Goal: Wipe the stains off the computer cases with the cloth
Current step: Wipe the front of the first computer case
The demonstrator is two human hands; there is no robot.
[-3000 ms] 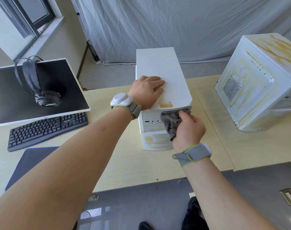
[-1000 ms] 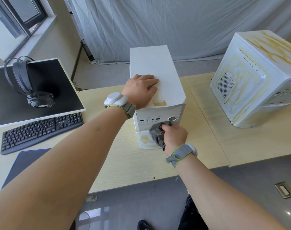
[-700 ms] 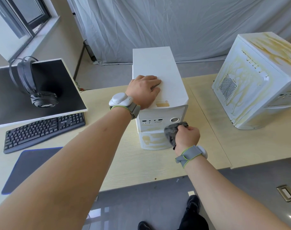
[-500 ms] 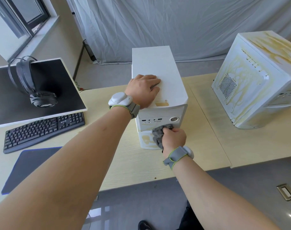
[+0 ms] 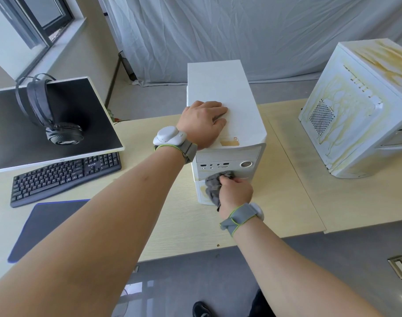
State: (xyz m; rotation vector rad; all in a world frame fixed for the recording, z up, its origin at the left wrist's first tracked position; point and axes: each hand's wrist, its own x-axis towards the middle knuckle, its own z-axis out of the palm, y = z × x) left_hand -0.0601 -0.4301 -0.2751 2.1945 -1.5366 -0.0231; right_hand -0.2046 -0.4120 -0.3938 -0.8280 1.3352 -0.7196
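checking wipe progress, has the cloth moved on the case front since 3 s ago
Yes. The grey cloth has dropped from the top edge of the tower case front to below its port row.

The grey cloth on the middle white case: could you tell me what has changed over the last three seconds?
The right hand, gripping the crumpled grey cloth, moved from the case's top front edge down its front panel, rubbing side to side. The left hand stayed flat on the middle white computer case; the stained white case stayed untouched.

Single head view: we look forward and down from standing height, close over desk (image 5: 163,227); our forearms reach in from bottom edge, curtain (image 5: 241,35) behind, floor below.
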